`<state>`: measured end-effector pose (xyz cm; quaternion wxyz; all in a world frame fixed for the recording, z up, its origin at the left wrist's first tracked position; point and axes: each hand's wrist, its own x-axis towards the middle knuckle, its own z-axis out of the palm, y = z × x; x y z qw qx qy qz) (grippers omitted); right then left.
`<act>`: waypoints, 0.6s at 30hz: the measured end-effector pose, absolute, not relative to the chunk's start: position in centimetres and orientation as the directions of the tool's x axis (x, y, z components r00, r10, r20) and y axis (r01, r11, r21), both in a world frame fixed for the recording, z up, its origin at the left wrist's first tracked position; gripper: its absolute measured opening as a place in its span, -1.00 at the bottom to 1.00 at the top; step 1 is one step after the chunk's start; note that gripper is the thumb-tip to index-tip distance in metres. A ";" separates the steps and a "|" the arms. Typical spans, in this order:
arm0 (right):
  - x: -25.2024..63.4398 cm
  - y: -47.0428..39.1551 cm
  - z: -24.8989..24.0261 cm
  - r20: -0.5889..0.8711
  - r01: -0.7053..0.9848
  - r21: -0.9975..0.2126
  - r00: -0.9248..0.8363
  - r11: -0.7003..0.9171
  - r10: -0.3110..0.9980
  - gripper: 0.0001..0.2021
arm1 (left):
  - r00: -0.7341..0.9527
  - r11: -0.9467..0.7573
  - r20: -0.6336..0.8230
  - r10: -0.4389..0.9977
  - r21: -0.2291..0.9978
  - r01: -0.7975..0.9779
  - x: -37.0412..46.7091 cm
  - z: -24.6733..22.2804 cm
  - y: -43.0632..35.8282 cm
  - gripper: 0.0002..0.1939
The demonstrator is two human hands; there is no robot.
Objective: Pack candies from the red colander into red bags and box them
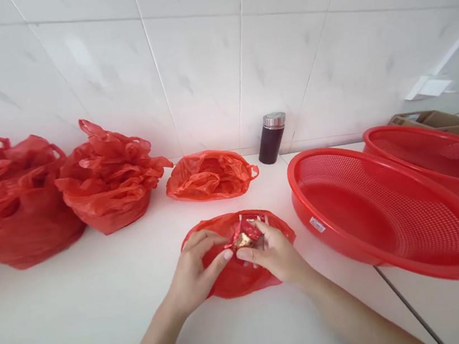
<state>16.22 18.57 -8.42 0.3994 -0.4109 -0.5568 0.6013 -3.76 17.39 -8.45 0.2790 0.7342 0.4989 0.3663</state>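
Note:
A small red wrapper (pixel 246 230) with a shiny gold part is held between my hands. My right hand (pixel 280 253) grips its right side with the thumb in front and the fingers behind. My left hand (pixel 197 263) pinches its left edge between thumb and forefinger. Whether anything is inside the wrapper I cannot tell. Beneath both hands a red plastic bag (pixel 244 283) lies spread on the white table. Another red packet with white print (pixel 258 216) shows just behind my right fingers, partly hidden.
Two full red bags, one (pixel 30 232) at far left and one (pixel 109 202) beside it, stand near the tiled wall. An orange-red bag (pixel 213 177) lies at the back. Right of it are a dark flask (pixel 270 141), two red baskets (pixel 345 213) and a cardboard box (pixel 447 122).

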 end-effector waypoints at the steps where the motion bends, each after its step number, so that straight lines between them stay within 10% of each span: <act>1: 16.1 18.4 -8.4 -0.049 -0.026 -0.998 -0.363 -0.062 0.930 -0.75 | 0.254 -0.340 0.241 0.937 0.798 0.498 -3.5 -8.4 17.3 -0.75; 9: 16.4 18.4 -8.3 0.055 0.101 -0.990 -0.358 0.097 0.932 -0.75 | 0.342 -0.338 0.166 0.925 0.771 0.539 -3.9 -7.9 17.5 -0.69; 14: 17.1 19.0 -8.9 0.231 0.340 -0.897 -0.187 0.283 0.955 -0.77 | 0.284 -0.382 0.260 0.923 0.531 0.756 -4.4 -8.8 17.6 -0.69; 18: 17.9 19.7 -9.4 0.353 0.623 -0.704 -0.107 0.339 0.929 -0.80 | 0.066 -0.105 0.126 0.990 0.343 0.934 -4.9 -9.9 17.7 -0.68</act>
